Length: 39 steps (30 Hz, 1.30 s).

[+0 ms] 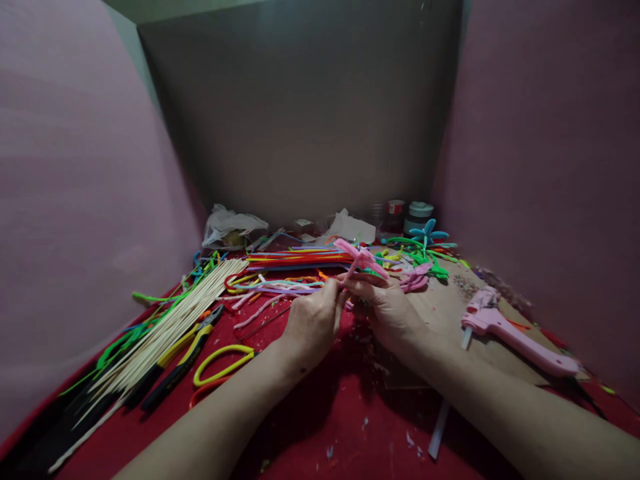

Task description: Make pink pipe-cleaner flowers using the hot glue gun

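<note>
Over the middle of the red cloth my two hands are close together, fingers pinched on a pink pipe cleaner shape (357, 255) with fuzzy loops that stick up above them. My left hand (314, 321) grips its lower end. Against it, my right hand (387, 310) has its thumb and fingers closed on the same piece; the fingertips partly hide one another. Just beyond the right hand lies a pink fuzzy petal piece (417, 277). Behind the hands is a bundle of red, yellow and purple pipe cleaners (300, 257).
Bamboo skewers (170, 327), pliers (187, 353) and yellow-handled scissors (225, 367) lie left. At right, a pink glue gun (520, 333) rests on cardboard (440, 317). A blue pipe cleaner flower (429, 233), jar (419, 217) and plastic bag (233, 225) are at the back. Walls enclose three sides.
</note>
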### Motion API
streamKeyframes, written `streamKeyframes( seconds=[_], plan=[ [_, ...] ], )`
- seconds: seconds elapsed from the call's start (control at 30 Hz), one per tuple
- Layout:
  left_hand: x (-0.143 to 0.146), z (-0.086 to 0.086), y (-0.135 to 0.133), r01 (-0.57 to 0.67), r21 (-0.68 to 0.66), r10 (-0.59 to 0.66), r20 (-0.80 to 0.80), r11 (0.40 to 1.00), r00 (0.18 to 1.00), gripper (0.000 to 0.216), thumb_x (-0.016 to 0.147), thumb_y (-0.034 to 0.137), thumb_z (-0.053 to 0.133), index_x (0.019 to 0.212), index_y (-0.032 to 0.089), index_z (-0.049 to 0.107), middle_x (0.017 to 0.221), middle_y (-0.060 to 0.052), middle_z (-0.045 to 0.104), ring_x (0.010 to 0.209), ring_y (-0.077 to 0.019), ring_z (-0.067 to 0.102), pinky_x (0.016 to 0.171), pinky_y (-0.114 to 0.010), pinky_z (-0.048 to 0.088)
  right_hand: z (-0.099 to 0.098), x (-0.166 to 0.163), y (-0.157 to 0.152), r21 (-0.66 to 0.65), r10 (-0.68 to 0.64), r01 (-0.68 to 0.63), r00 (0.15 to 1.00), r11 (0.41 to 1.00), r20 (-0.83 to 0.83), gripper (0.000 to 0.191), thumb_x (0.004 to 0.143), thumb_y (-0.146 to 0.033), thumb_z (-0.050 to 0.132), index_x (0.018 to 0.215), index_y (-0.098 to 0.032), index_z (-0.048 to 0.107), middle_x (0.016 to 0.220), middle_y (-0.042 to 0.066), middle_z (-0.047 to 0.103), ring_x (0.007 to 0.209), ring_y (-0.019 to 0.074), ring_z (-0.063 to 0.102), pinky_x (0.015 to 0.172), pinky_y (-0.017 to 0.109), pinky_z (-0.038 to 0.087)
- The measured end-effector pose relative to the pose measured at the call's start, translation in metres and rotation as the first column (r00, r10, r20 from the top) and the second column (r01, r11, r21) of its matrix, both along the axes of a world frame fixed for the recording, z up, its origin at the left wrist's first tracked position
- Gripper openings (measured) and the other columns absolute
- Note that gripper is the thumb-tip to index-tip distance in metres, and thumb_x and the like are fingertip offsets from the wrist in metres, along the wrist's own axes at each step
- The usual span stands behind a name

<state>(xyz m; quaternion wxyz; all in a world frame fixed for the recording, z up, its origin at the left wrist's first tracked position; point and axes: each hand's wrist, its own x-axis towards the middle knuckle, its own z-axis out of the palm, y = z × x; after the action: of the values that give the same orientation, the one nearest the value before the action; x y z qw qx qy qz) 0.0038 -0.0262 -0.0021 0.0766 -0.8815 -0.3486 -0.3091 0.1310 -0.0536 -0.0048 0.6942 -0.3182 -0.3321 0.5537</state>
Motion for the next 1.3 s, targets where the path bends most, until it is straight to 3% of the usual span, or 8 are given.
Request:
streamKeyframes(
  seconds=[0.2,0.37,0.5,0.6,0.77,1.0,1.13,1.3],
  plan=[
    [-0.003,-0.004,0.007,0.006,0.192,0.010,-0.081,0.981,0.997,0.021,0.089,0.014,0.032,0.080,0.016,0.051,0.061,-0.003,0.059,0.048,-0.0142,0.053,0.045,-0.026,0.026,-0.004,0.001,0.000,0.014,-0.015,0.014,0.997,1.000,0.079,0.014,0.062,-0.025,0.073,0.073,-0.019,0.069,0.052,-0.005,0.049,0.045,0.0062,0.034,0.043,0.022,0.027],
    [-0.003,0.003,0.006,0.043,-0.096,-0.034,0.090,0.995,0.995,0.017,0.086,0.016,0.037,0.075,0.018,0.049,0.058,0.001,0.053,0.049,-0.0111,0.046,0.049,-0.023,0.028,-0.004,0.000,0.000,0.064,-0.022,0.009,0.980,0.998,0.199,0.017,0.065,-0.032,0.072,0.075,-0.018,0.070,0.049,-0.006,0.044,0.043,0.0050,0.026,0.041,0.023,0.020],
    [0.000,0.011,0.002,0.124,-0.355,-0.016,0.292,0.926,0.956,0.021,0.086,0.021,0.040,0.065,0.018,0.045,0.054,0.004,0.044,0.048,-0.0084,0.039,0.049,-0.021,0.028,-0.003,0.001,-0.001,0.078,0.003,-0.023,0.968,0.997,0.249,0.021,0.067,-0.035,0.071,0.079,-0.018,0.070,0.051,-0.005,0.047,0.044,0.0056,0.029,0.042,0.023,0.021],
    [0.002,0.016,0.000,0.299,-0.590,0.029,0.482,0.750,0.876,0.021,0.085,0.027,0.042,0.067,0.018,0.047,0.050,0.006,0.038,0.041,-0.0066,0.034,0.043,-0.020,0.026,-0.005,0.002,0.000,0.072,0.017,-0.036,0.966,0.997,0.259,0.024,0.069,-0.035,0.069,0.085,-0.017,0.070,0.053,-0.005,0.050,0.045,0.0058,0.034,0.043,0.022,0.024],
    [0.002,0.022,-0.002,0.663,-0.693,0.135,0.713,0.284,0.688,0.020,0.083,0.036,0.050,0.078,0.017,0.051,0.046,0.009,0.034,0.032,-0.0044,0.028,0.035,-0.018,0.029,-0.010,0.002,0.003,0.063,0.053,-0.068,0.977,0.996,0.205,0.028,0.070,-0.039,0.067,0.088,-0.018,0.069,0.058,-0.001,0.056,0.045,0.0077,0.040,0.044,0.023,0.032],
    [0.002,0.020,0.000,0.828,-0.560,0.251,0.805,0.017,0.538,0.017,0.080,0.031,0.057,0.077,0.016,0.051,0.043,0.012,0.031,0.029,-0.0008,0.018,0.033,-0.016,0.033,-0.010,0.001,0.005,0.086,0.086,-0.097,0.989,0.992,0.124,0.018,0.070,-0.036,0.068,0.076,-0.019,0.066,0.063,-0.001,0.058,0.053,0.0101,0.048,0.048,0.023,0.038],
    [0.002,0.019,0.000,0.804,-0.593,0.206,0.793,0.044,0.574,0.021,0.080,0.033,0.056,0.073,0.015,0.051,0.043,0.011,0.033,0.029,-0.0011,0.021,0.033,-0.016,0.033,-0.011,0.000,0.005,0.091,0.061,-0.069,0.995,0.993,0.079,0.016,0.070,-0.032,0.069,0.069,-0.017,0.064,0.063,-0.001,0.058,0.052,0.0095,0.049,0.051,0.024,0.040],
    [0.004,0.023,-0.002,0.623,-0.707,0.066,0.677,0.334,0.733,0.023,0.082,0.035,0.052,0.073,0.014,0.050,0.049,0.007,0.045,0.035,-0.0034,0.038,0.035,-0.016,0.030,-0.008,-0.001,0.004,0.108,0.045,-0.050,0.998,0.993,0.045,0.012,0.071,-0.030,0.068,0.076,-0.019,0.067,0.056,-0.002,0.057,0.047,0.0099,0.047,0.046,0.024,0.037]
  ],
)
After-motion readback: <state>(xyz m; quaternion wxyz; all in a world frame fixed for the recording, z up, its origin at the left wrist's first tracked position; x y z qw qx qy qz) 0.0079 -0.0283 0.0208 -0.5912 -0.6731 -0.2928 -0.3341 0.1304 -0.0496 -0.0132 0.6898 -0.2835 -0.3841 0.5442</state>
